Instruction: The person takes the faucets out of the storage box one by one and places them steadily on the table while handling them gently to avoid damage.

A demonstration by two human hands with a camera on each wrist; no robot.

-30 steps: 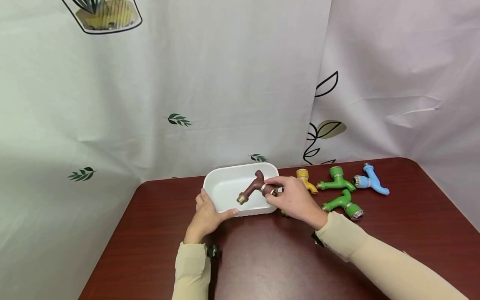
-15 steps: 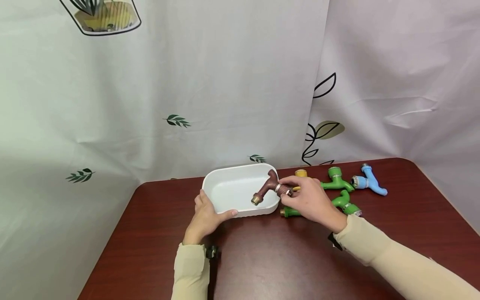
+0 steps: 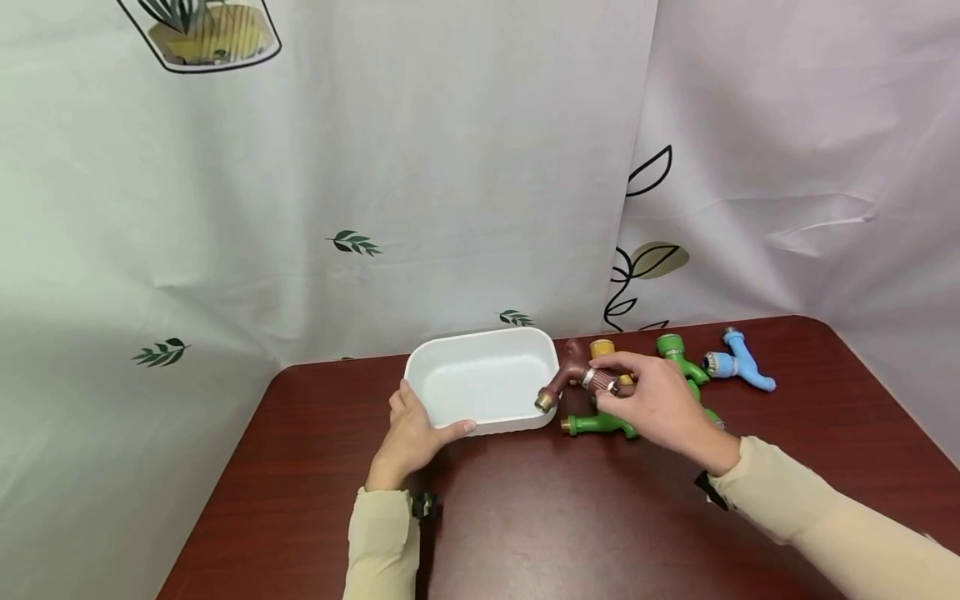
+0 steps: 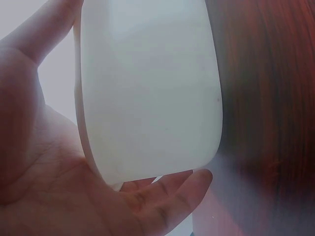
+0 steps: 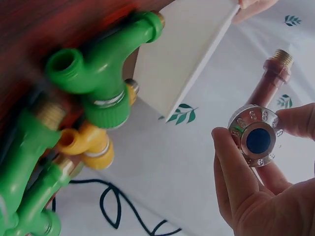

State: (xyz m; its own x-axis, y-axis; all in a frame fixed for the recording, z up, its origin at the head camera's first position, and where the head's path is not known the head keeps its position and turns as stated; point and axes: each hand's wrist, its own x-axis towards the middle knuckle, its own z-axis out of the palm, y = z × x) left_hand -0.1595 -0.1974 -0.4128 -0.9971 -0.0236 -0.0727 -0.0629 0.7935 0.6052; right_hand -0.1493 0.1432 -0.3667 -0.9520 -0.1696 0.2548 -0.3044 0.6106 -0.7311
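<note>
My left hand (image 3: 414,435) grips the left end of a white plastic tub (image 3: 483,385), its thumb on the front rim. In the left wrist view the fingers (image 4: 170,201) wrap the corner of the tub. My right hand (image 3: 660,410) pinches a brown tap (image 3: 570,375) by its ribbed knob, just past the tub's right end. The tap's brass thread (image 3: 543,402) points down and left, overlapping the tub's edge in the head view. The right wrist view shows the clear knob end (image 5: 256,137) with a dark blue centre, between thumb and fingers. Nothing lies inside the tub.
Several green taps, such as one green tap (image 3: 600,424), lie right of the tub on the red-brown table (image 3: 570,517). A yellow tap (image 3: 602,348) stands partly hidden behind the right hand. Farther right is a light blue tap (image 3: 742,362). A pale curtain (image 3: 480,167) hangs behind.
My right hand has moved right, carrying the brown tap from over the tub to beyond its right end, above the other taps. My left hand and the tub have stayed in place.
</note>
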